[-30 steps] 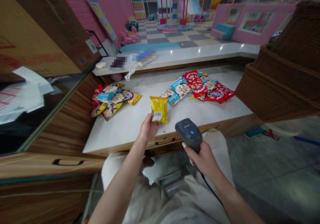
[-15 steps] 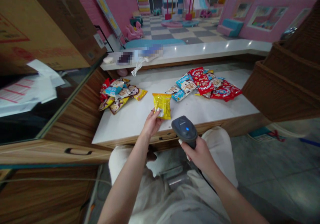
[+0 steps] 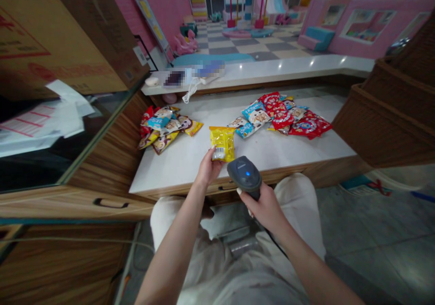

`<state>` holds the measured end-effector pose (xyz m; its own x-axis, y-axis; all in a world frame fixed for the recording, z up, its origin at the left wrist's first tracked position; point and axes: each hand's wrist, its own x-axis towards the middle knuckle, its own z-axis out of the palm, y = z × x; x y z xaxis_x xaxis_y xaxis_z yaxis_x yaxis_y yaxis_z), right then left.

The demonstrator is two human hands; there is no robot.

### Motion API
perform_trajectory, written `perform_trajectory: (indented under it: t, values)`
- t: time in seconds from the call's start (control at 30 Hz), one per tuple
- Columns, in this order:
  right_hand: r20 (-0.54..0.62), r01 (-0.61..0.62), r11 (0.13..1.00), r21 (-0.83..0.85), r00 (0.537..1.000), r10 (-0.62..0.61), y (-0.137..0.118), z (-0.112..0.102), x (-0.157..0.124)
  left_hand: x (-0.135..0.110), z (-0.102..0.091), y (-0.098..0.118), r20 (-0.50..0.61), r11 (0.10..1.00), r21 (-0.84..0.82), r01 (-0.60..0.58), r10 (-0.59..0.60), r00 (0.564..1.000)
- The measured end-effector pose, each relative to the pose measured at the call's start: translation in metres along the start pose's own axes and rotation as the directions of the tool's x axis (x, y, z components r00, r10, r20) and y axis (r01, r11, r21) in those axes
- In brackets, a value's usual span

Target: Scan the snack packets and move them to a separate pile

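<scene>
My left hand (image 3: 210, 165) grips a yellow snack packet (image 3: 222, 141) by its lower left edge, above the front of the white counter (image 3: 176, 169). A barcode shows on the packet's lower part. In my right hand (image 3: 267, 205) is a dark grey barcode scanner (image 3: 244, 171) with a blue light on top, its head just below and right of the packet. A pile of snack packets (image 3: 166, 128) lies on the counter to the left. Farther right, blue snack packets (image 3: 253, 117) and red snack packets (image 3: 309, 123) lie in another heap.
A large cardboard box (image 3: 68, 46) and papers (image 3: 44, 114) stand on the left. A raised white ledge (image 3: 261, 69) runs along the back, with a white cable (image 3: 192, 89) hanging over it. Brown woven baskets (image 3: 384, 114) rise at the right, above the counter's end.
My right hand has brought the scanner slightly left, closer to the packet. My left thumb has shifted toward the packet's edge, so the barcode is now exposed.
</scene>
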<state>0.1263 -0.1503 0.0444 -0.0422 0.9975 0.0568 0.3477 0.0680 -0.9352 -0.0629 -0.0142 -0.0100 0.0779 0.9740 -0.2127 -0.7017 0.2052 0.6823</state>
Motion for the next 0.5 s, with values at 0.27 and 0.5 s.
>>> perform_trajectory:
  t: [0.27,0.5]
  values:
    - [0.033,-0.036,0.998,0.049,0.999,0.034,-0.0019,0.0048,0.0019,0.0038,-0.0018,-0.0016,-0.047,0.999,-0.034,0.014,-0.015,0.999]
    - [0.042,-0.041,0.998,0.041,0.998,0.039,-0.0046,0.0051,0.0022,0.0032,-0.0037,-0.0026,-0.043,1.000,0.028,-0.014,0.015,0.999]
